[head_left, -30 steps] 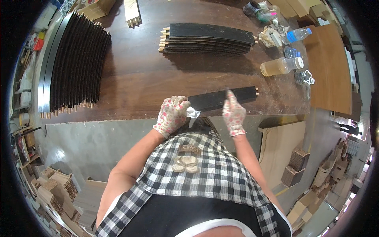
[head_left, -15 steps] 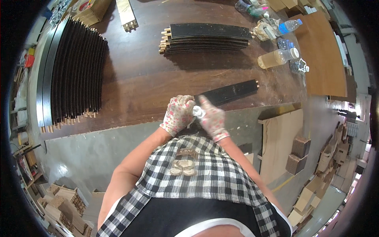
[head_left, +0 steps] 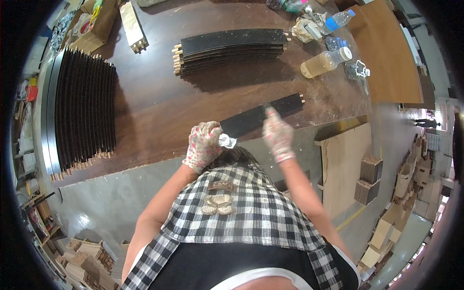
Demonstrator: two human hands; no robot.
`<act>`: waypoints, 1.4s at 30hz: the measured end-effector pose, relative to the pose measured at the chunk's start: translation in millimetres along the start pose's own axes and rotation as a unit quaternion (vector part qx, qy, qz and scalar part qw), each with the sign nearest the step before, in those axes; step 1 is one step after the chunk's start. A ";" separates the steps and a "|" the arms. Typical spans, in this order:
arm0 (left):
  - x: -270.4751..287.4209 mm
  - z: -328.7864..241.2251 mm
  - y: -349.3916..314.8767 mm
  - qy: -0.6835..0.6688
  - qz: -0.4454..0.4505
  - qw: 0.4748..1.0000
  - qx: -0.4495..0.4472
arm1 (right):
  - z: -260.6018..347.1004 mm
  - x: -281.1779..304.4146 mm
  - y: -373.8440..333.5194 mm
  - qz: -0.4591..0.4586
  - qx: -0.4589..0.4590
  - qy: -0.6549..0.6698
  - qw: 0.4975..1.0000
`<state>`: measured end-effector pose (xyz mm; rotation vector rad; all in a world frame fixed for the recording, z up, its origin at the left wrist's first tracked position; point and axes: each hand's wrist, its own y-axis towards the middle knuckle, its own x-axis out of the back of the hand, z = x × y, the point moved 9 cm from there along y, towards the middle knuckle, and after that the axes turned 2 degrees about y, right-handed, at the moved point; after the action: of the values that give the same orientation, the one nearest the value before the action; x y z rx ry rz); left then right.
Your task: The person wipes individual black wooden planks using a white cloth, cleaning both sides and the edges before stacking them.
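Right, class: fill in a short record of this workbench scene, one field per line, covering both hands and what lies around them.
Left hand: gloved, grip on a white cloth at the end of the black curved wooden slat.
Right hand: gloved, resting on the slat's middle.
Behind: flat stack of black slats with wooden dowels.
Left side: upright row of black slats.
Right side: clear plastic bottle of yellowish liquid.

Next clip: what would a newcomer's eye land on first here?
First, the two gloved hands at the near table edge: the left hand pinches a small white rag at the end of a black curved slat, and the right hand rests on it. Then the wide fan of dark slats at left, and a stacked bundle beyond.
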<state>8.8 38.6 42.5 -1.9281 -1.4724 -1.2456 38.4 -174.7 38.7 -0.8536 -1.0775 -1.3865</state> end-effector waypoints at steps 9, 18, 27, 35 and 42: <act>30.8 16.0 -24.9 0.035 -0.054 0.998 -0.009 | -53.8 24.9 31.6 -0.068 -0.023 -0.038 0.997; 45.0 35.4 -36.4 0.060 -0.070 0.996 -0.011 | -55.9 27.9 42.4 -0.075 -0.055 -0.006 0.996; 49.2 45.5 -41.6 0.056 -0.078 0.995 -0.018 | -13.2 -8.0 16.2 0.060 -0.164 0.481 0.859; 44.6 48.9 -45.7 0.046 -0.078 0.996 0.002 | -32.2 29.7 19.9 -0.121 -0.063 0.177 0.975; 44.7 45.4 -41.2 0.048 -0.087 0.995 -0.007 | -47.1 34.4 26.3 -0.120 -0.037 0.053 0.991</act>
<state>-8.9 112.1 48.7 -1.7534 -1.6119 -1.4074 64.7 -229.2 59.4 -0.7112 -1.0778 -1.6622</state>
